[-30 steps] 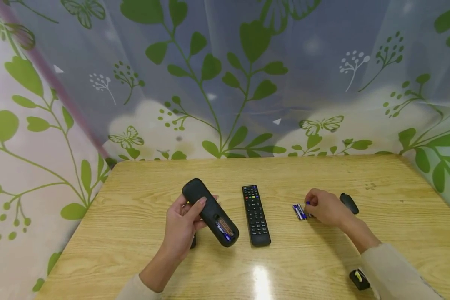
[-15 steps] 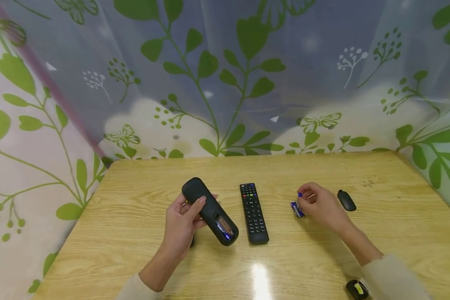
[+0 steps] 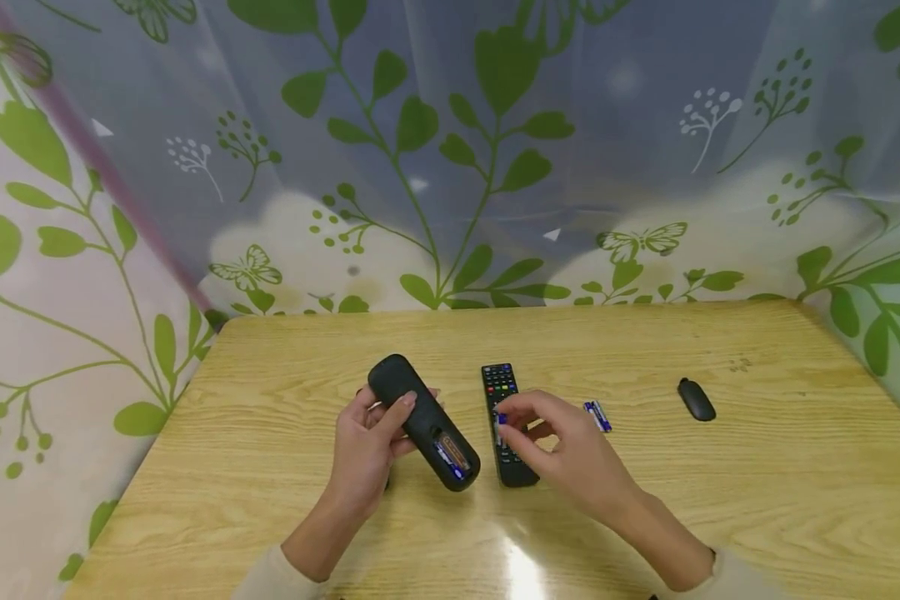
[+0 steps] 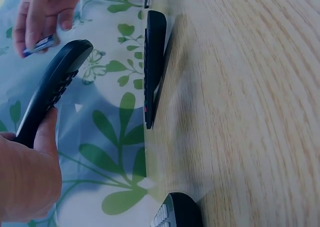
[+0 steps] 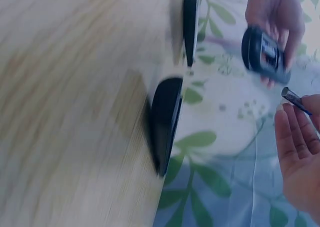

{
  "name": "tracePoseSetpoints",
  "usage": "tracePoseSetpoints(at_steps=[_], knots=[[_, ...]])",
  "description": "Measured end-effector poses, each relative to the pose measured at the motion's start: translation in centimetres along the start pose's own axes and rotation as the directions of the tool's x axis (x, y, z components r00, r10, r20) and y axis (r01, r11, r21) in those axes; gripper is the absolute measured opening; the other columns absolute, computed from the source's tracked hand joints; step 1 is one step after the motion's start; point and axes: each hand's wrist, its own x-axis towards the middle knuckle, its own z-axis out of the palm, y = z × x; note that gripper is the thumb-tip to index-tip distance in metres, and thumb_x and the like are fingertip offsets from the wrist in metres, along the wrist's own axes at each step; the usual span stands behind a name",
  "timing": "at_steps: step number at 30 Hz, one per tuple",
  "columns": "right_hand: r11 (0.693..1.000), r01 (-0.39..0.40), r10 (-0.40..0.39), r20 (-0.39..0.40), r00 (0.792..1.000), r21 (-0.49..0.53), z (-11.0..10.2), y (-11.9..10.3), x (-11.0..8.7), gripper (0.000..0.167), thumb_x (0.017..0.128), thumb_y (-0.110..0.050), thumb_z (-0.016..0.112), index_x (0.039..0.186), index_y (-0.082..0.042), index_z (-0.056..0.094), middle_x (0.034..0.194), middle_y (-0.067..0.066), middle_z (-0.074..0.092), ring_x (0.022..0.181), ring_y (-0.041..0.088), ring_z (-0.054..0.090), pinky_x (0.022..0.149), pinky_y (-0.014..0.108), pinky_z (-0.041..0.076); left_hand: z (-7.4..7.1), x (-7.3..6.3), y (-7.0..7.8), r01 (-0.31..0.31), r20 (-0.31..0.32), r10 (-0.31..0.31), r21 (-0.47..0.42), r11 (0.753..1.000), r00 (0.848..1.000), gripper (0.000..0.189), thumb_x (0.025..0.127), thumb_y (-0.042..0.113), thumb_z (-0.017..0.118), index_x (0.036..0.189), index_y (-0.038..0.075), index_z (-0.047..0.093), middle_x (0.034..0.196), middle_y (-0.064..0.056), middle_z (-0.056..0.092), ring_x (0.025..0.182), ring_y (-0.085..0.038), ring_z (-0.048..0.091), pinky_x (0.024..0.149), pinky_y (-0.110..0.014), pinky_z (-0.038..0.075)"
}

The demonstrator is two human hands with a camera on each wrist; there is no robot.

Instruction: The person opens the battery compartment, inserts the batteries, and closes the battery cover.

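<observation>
My left hand (image 3: 367, 446) grips a black remote control (image 3: 408, 400), its back turned up and thumb across it. The battery compartment near its lower end is uncovered, with one blue-and-silver battery (image 3: 447, 458) lying beside a bare brownish slot. My right hand (image 3: 570, 454) pinches another battery (image 3: 501, 429) between thumb and fingertips, a short way right of the held remote. In the right wrist view this battery (image 5: 296, 101) points toward the open compartment, apart from it. Under the right hand, a second black remote (image 3: 495, 379) lies buttons up on the table, partly hidden.
Blue-and-silver batteries (image 3: 597, 416) lie on the wooden table (image 3: 780, 483) right of my right hand. Farther right is a small black oval object (image 3: 696, 400). Another remote (image 4: 184, 212) shows at the bottom of the left wrist view. A leaf-patterned curtain (image 3: 420, 167) stands behind the table.
My right hand has lifted a battery from beside the others and carried it left, over the table remote toward the held one. The left hand and its remote have barely moved.
</observation>
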Motion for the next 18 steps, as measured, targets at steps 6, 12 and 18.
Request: tracePoseSetpoints(at_steps=[6,12,18], knots=[[0.992,0.123,-0.123,0.033,0.992,-0.002,2.1,-0.6,0.1,0.019,0.087,-0.007,0.07,0.105,-0.012,0.066,0.097,-0.008,0.064,0.077,0.004,0.06,0.064,0.023,0.055,0.1,-0.1,0.0,-0.002,0.011,0.002,0.014,1.0,1.0,0.036,0.096,0.003,0.055,0.13,-0.004,0.047,0.111,-0.027,0.064,0.095,-0.03,0.067,0.076,-0.039,0.056],[0.973,0.199,-0.198,0.019,0.98,-0.117,3.3,-0.5,0.3,0.021,0.084,-0.007,0.074,0.103,-0.013,0.068,0.093,-0.008,0.065,0.077,0.003,0.06,0.063,0.02,0.054,0.2,-0.1,0.0,-0.013,0.02,0.012,0.009,1.0,1.0,0.034,0.096,0.003,0.056,0.128,-0.006,0.048,0.106,-0.021,0.067,0.092,-0.029,0.068,0.075,-0.039,0.056],[0.923,0.295,-0.3,0.016,0.954,-0.247,3.9,-0.1,0.5,0.02,0.082,-0.01,0.076,0.1,-0.014,0.068,0.093,-0.007,0.065,0.082,0.006,0.06,0.065,0.017,0.052,0.3,-0.2,0.2,-0.008,0.005,0.008,0.008,1.0,1.0,0.034,0.095,0.001,0.055,0.127,-0.007,0.048,0.104,-0.021,0.068,0.091,-0.029,0.068,0.074,-0.039,0.057]])
